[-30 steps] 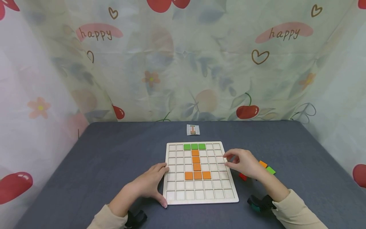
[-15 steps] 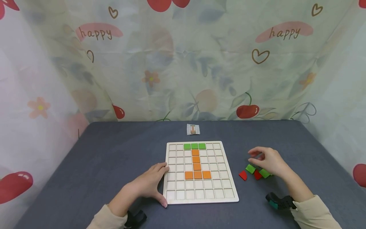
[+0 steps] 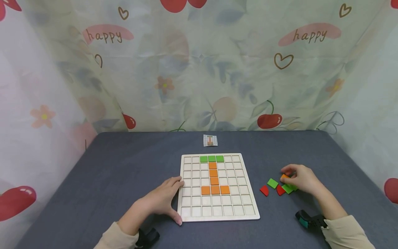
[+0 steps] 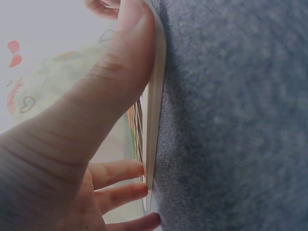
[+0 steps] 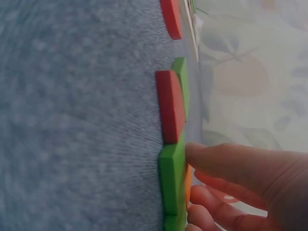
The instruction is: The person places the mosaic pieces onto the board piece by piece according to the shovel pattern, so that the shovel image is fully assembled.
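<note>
A white grid board [image 3: 192, 202] lies on the table, with green tiles [image 3: 212, 158] in its top row and orange tiles [image 3: 214, 181] in a column and a short row below. My left hand [image 3: 161, 199] rests along the board's left edge, fingers spread and thumb near the lower corner; the left wrist view shows the thumb [image 4: 130, 53] against the rim. My right hand [image 3: 303, 178] pinches a loose orange tile [image 3: 284, 177] at the pile on the right. Its thumb [image 5: 216, 161] and fingertips are about that tile, partly hiding it.
Around the right hand lie loose green tiles [image 3: 272, 183] and red pieces [image 3: 264, 190] with a curved side. A small printed card [image 3: 210, 140] with a grid picture lies behind the board. A patterned curtain [image 3: 199, 69] stands behind the table.
My right hand has moved from the board's right edge to the loose pieces and come down on an orange tile. The left hand and the board have stayed in place.
</note>
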`<action>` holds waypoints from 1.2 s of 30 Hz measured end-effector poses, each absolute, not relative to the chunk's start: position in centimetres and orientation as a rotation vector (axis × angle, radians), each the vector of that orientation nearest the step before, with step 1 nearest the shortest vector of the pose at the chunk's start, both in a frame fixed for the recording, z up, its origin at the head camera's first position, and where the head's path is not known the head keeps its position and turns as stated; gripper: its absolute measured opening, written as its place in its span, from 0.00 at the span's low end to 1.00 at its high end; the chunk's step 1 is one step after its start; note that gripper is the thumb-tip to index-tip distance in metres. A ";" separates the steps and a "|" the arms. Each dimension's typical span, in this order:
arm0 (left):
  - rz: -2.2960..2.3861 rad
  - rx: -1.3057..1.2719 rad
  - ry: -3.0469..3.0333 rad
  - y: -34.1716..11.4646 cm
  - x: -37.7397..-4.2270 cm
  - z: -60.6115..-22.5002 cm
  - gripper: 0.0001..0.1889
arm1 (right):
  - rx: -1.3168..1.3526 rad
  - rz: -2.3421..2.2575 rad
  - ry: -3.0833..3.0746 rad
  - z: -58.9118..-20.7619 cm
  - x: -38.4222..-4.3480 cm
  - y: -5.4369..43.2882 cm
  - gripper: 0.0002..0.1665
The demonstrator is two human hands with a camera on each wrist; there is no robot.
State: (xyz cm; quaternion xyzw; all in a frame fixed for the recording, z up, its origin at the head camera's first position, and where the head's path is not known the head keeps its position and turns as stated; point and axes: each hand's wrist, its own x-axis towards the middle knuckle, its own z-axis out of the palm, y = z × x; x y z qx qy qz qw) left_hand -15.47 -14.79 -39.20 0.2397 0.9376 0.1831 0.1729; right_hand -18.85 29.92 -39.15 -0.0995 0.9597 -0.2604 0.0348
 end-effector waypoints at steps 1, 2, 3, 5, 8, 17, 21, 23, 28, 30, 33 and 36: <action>0.520 0.679 2.660 -14.8 -15.5 -39.2 0.61 | -0.301 -0.798 2.953 -39.2 -18.9 29.9 0.19; 0.522 0.681 2.659 -14.8 -15.5 -39.2 0.61 | -0.297 -0.796 2.953 -39.3 -18.9 29.9 0.19; 0.524 0.683 2.658 -14.8 -15.5 -39.2 0.61 | -0.290 -0.794 2.952 -39.4 -19.0 29.9 0.19; 0.527 0.683 2.656 -14.8 -15.5 -39.1 0.61 | -0.278 -0.789 2.954 -39.4 -19.0 29.9 0.18; 0.526 0.680 2.657 -14.8 -15.5 -39.1 0.61 | -0.263 -0.780 2.958 -39.5 -19.1 29.9 0.18; 0.524 0.689 2.657 -14.8 -15.4 -39.1 0.61 | -0.253 -0.766 3.007 -39.4 -19.0 29.4 0.18; 0.517 0.688 2.657 -14.9 -15.5 -39.1 0.61 | -0.276 -0.782 3.035 -38.8 -18.9 28.8 0.19; 0.513 0.688 2.657 -14.8 -15.5 -39.1 0.61 | -0.274 -0.794 3.036 -38.5 -18.8 28.4 0.19; 0.514 0.688 2.655 -14.8 -15.5 -39.1 0.61 | -0.259 -0.822 3.028 -38.0 -18.4 27.4 0.19; 0.515 0.689 2.656 -14.9 -15.5 -39.1 0.61 | -0.265 -0.822 3.031 -37.9 -18.3 27.1 0.20; 0.517 0.691 2.657 -14.9 -15.4 -39.0 0.61 | -0.281 -0.821 3.048 -37.7 -18.1 26.8 0.20; 0.520 0.697 2.656 -14.9 -15.4 -39.0 0.61 | -0.305 -0.826 3.068 -37.6 -18.0 26.4 0.19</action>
